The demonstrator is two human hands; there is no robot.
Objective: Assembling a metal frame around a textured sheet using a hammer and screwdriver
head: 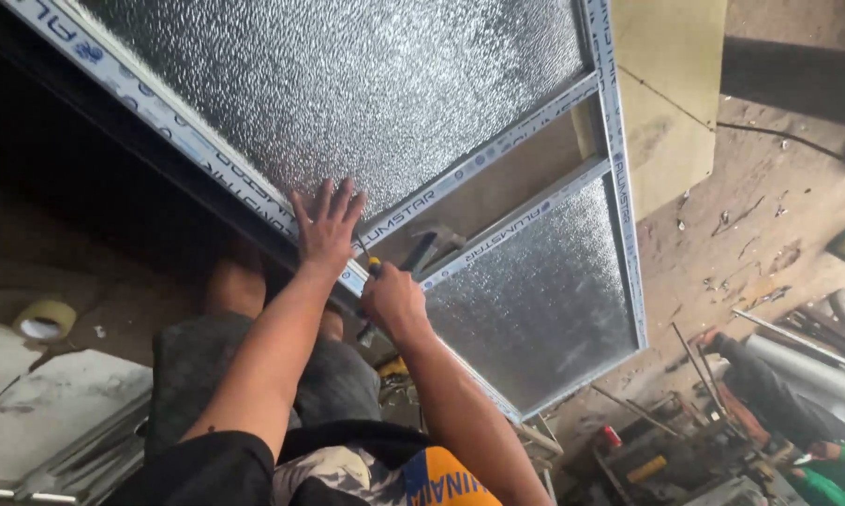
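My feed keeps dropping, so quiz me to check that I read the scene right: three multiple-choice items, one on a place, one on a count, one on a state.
1. Where does the left hand rest?
A. flat on the frame at the edge of the upper glass panel
B. on the tape roll
C. on the floor

2. How many textured glass panels does the frame hold?
A. one
B. two
C. four

3. What is the state of the right hand?
A. open and empty
B. closed around a tool
C. out of view

Answers:
1 A, the fingers lie spread over the frame rail beside the glass.
2 B, an upper panel and a lower glass panel sit either side of an open gap.
3 B, the fist wraps a handle with a yellow part showing, the tool reaching into the gap.
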